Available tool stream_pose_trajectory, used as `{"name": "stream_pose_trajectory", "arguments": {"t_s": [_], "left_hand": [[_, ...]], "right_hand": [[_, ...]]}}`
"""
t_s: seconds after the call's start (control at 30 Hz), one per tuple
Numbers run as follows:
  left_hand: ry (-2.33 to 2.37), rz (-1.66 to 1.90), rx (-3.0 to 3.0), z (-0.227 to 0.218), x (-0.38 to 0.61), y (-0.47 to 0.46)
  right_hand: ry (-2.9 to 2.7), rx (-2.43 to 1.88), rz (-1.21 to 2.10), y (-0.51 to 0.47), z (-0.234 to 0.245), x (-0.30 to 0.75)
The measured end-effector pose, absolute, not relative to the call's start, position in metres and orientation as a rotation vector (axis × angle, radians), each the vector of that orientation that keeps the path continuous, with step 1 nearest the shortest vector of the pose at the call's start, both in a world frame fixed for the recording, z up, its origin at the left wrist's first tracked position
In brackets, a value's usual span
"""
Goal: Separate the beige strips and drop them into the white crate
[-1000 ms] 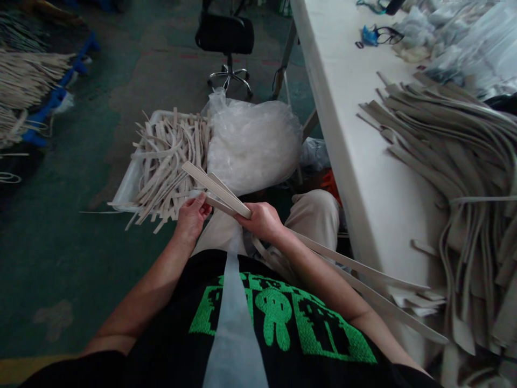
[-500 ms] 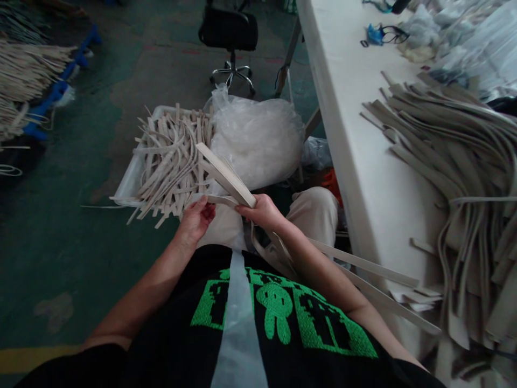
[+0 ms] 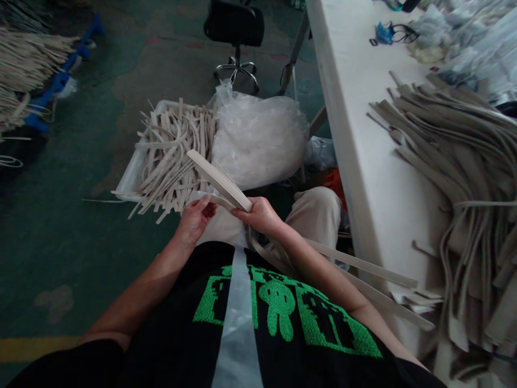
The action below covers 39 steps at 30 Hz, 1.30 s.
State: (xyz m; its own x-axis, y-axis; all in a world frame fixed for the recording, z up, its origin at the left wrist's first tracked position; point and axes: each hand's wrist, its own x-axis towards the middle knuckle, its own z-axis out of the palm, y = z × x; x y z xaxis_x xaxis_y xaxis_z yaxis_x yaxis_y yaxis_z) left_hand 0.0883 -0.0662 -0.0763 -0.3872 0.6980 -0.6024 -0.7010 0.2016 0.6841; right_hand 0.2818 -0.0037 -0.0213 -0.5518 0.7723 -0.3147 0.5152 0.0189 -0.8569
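My right hand [image 3: 262, 215] is closed around a stacked bundle of long beige strips [image 3: 218, 180] whose ends point up and to the left; their tails [image 3: 363, 269] run back past my right forearm toward the table. My left hand [image 3: 194, 219] sits just left of it, fingers curled on the lower strip of the bundle. Both hands hover above my lap. Beyond them a white tray [image 3: 133, 175] on the floor holds a loose heap of cut strips [image 3: 169, 161].
A crumpled clear plastic bag [image 3: 258, 140] lies beside the tray. A long white table [image 3: 355, 134] on my right carries a big pile of grey-beige strips [image 3: 456, 161]. An office chair [image 3: 236, 32] stands farther off. More strip bundles [image 3: 28, 75] lie at far left.
The bundle's free ends have drawn together into one neat stack and tilted up. My hands stay in nearly the same place; the view has shifted slightly.
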Motion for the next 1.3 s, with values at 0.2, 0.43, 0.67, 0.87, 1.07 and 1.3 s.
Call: {"name": "stream_pose_trajectory", "arguments": {"t_s": [0.2, 0.43, 0.67, 0.87, 1.07, 1.3], "left_hand": [[1.216, 1.489, -0.101, -0.064, 0.081, -0.062], [1.29, 1.556, -0.123, -0.062, 0.078, -0.059], [1.34, 1.579, 0.044, -0.067, 0.084, -0.059], [1.334, 1.585, 0.039, -0.068, 0.085, -0.058], [1.358, 1.587, -0.017, -0.073, 0.084, -0.058], [1.322, 1.5, 0.002, -0.075, 0.086, -0.064]], "right_hand": [[-2.029, -1.408, 1.552, 0.002, -0.023, 0.284], [-1.972, -1.362, 1.531, -0.001, -0.018, 0.291], [-2.163, -1.397, 1.35, -0.007, -0.011, 0.29], [-2.26, -1.436, 1.309, -0.005, -0.012, 0.287], [-2.291, -1.442, 1.358, -0.004, -0.013, 0.286], [-2.142, -1.455, 1.533, -0.001, -0.011, 0.288]]}}
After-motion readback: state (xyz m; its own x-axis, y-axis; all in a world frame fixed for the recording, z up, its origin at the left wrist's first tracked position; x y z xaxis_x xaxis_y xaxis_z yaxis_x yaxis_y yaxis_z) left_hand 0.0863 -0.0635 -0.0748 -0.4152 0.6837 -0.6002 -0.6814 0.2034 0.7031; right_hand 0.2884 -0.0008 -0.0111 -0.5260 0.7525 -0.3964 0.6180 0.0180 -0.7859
